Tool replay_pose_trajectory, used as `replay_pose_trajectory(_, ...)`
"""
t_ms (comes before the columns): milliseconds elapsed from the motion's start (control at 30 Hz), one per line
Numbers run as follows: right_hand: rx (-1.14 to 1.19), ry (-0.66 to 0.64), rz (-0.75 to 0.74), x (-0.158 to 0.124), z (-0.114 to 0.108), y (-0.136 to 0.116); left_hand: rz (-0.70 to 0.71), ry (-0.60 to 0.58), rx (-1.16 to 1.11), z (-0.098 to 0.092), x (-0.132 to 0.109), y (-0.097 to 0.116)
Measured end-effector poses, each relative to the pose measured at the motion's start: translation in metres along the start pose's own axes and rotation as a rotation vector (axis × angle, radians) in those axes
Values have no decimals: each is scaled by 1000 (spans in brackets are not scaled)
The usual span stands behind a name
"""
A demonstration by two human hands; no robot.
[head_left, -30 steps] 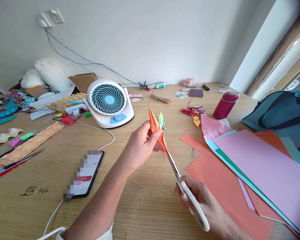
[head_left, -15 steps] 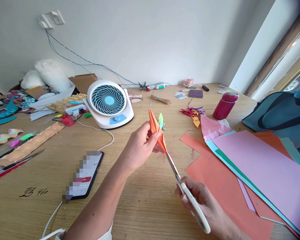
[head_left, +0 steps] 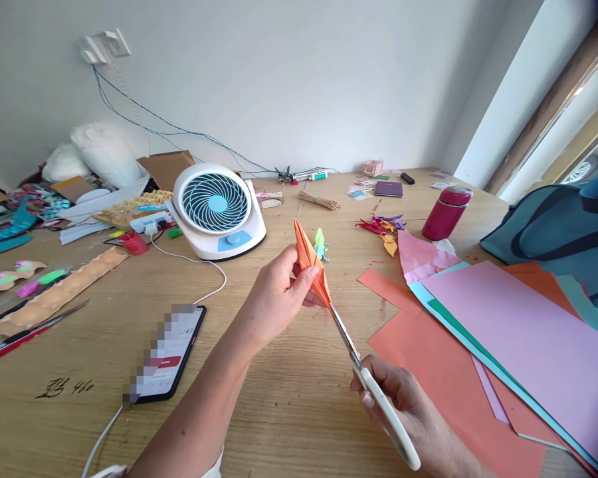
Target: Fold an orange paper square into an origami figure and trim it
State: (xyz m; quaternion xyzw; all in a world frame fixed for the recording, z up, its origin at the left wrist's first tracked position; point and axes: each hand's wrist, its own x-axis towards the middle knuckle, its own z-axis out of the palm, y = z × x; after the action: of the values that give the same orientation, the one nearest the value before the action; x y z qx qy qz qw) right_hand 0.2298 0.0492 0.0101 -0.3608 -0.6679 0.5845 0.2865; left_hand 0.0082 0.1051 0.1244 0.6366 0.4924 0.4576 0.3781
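Pinched between the thumb and fingers of my left hand (head_left: 284,279) is a folded orange paper piece (head_left: 307,251), narrow and pointed at its upper end. My right hand (head_left: 403,401) is wrapped round the white handles of a pair of scissors (head_left: 389,418). The blades point up and to the left, look nearly closed, and their tips meet the lower end of the orange paper. Whether paper lies between the blades is too small to tell. Behind the orange piece a small green paper figure (head_left: 319,244) stands on the table.
A white fan (head_left: 216,209) stands back left, with a phone (head_left: 172,358) nearer me. Coloured paper sheets (head_left: 518,325) cover the right side, below a dark red bottle (head_left: 447,214) and a blue bag (head_left: 558,232). Small folded paper pieces (head_left: 389,244) lie behind the sheets.
The view has shifted very slightly. Both hands, the orange paper and the scissors keep nearly the same places relative to each other.
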Motion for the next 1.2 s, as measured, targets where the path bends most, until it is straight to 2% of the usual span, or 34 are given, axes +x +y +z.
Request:
replay_pose_trajectory(633,-10,4,-6,-1,0,3,-28,17,-49,1,-1,-2)
replay_pose_trajectory(900,14,6,-35,-1,1,3,-45,-39,-71,5,-4,1)
replay_pose_trajectory(1200,7,12,-60,-2,1,4,-42,-40,-79,5,-4,2)
